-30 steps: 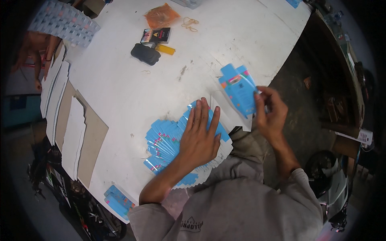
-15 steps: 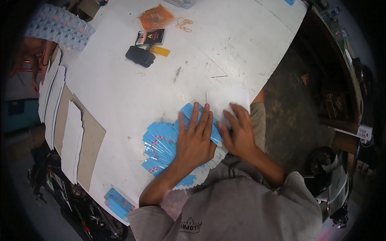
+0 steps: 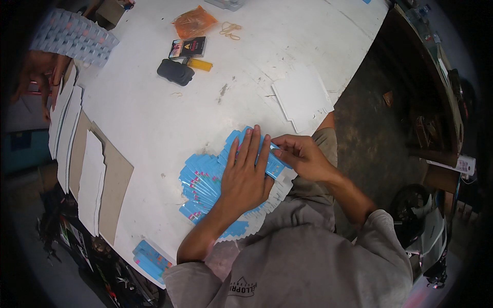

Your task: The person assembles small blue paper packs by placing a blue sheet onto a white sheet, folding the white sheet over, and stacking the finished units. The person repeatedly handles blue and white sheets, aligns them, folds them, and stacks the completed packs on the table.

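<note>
A fan of flat, blue printed carton blanks [image 3: 197,177] with white tabs lies at the table's near edge. My left hand [image 3: 240,172] rests flat across the fan, its fingers stretched forward and slightly apart. At the fan's right edge, my right hand [image 3: 307,158] has its thumb and bent fingers closed on the rim of an upper blue carton blank [image 3: 277,168]. Whether it grips one blank or more is hidden. Beyond the right hand, a white die-cut blank [image 3: 303,97] lies face down by the table's right edge, with perhaps others beneath it.
Farther off lie a dark case [image 3: 175,72], a yellow lighter [image 3: 200,64], a flat pack [image 3: 188,47], an orange bag [image 3: 194,22] and rubber bands [image 3: 230,30]. White sheets [image 3: 92,179] line the left edge. Stacked grey-blue pieces [image 3: 77,38] stand far left, near another person's arm [image 3: 54,77].
The white blank has shifted away from me, up the table. My right hand has left it and closed on the fan's right edge. My left hand stays flat on the fan.
</note>
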Available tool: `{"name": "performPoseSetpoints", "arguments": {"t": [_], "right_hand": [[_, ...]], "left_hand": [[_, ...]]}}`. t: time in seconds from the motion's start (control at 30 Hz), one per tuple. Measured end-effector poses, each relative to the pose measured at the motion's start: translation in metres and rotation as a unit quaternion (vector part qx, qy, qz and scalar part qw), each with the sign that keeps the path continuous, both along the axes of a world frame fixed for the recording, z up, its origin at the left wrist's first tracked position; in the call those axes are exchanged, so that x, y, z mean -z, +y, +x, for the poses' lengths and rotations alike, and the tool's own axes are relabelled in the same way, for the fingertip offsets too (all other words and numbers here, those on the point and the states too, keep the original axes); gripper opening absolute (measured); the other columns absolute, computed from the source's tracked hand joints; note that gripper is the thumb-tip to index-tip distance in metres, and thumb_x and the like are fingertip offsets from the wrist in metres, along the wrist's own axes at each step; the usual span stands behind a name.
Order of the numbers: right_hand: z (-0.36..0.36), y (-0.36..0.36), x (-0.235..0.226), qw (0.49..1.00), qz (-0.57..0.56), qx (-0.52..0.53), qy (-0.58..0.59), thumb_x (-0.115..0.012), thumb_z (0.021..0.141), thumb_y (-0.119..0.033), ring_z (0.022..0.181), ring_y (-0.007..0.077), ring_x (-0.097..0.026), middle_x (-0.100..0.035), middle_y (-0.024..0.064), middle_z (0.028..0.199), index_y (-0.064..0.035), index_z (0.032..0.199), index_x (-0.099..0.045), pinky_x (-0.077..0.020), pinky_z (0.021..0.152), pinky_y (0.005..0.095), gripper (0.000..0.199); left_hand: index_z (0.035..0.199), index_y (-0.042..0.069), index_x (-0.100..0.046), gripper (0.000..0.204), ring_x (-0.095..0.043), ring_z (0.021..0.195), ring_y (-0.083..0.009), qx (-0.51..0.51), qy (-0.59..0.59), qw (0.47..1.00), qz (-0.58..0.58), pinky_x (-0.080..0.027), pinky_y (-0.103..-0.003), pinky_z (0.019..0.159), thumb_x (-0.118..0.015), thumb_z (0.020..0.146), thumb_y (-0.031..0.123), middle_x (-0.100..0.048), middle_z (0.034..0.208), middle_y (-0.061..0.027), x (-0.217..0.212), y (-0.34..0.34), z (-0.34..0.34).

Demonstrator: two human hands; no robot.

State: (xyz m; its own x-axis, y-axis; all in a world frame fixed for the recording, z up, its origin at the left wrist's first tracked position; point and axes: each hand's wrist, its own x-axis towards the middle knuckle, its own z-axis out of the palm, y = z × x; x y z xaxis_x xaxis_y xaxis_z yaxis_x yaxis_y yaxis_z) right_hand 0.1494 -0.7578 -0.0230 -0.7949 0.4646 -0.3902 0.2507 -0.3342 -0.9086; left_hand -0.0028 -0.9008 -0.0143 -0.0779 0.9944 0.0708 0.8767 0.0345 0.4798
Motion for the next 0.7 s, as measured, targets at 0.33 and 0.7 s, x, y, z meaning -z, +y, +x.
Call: {"name": "performPoseSetpoints", "arguments": {"t": [0.33, 0.7], "right_hand": [[-0.018, 0.032, 0.013, 0.692, 0.689, 0.121, -0.179, -0.074, 0.094, -0.02, 0.118, 0.0506, -0.061, -0.065, 0.0339, 0.124, 0.0116, 0.127, -0.064, -0.0509, 0.101, 0.0514, 0.047], [-0.012, 0.041, 0.032, 0.714, 0.676, 0.032, -0.18, -0.068, 0.078, -0.002, 0.117, 0.0385, -0.067, -0.071, 0.0216, 0.119, 0.0082, 0.106, -0.069, -0.053, 0.097, 0.0501, 0.03]], "left_hand": [[0.149, -0.008, -0.05, 0.073, -0.034, 0.153, -0.0445, 0.023, 0.0, 0.998, -0.054, -0.02, -0.059, 0.127, -0.069, 0.094, 0.035, -0.044, 0.16, -0.0259, -0.002, 0.001, -0.003], [0.141, -0.005, -0.061, 0.055, -0.046, 0.145, -0.0448, 0.0, 0.049, 0.999, 0.016, -0.033, -0.057, 0.12, -0.062, 0.1, 0.031, -0.054, 0.152, -0.0263, 0.003, -0.001, -0.001]]}}
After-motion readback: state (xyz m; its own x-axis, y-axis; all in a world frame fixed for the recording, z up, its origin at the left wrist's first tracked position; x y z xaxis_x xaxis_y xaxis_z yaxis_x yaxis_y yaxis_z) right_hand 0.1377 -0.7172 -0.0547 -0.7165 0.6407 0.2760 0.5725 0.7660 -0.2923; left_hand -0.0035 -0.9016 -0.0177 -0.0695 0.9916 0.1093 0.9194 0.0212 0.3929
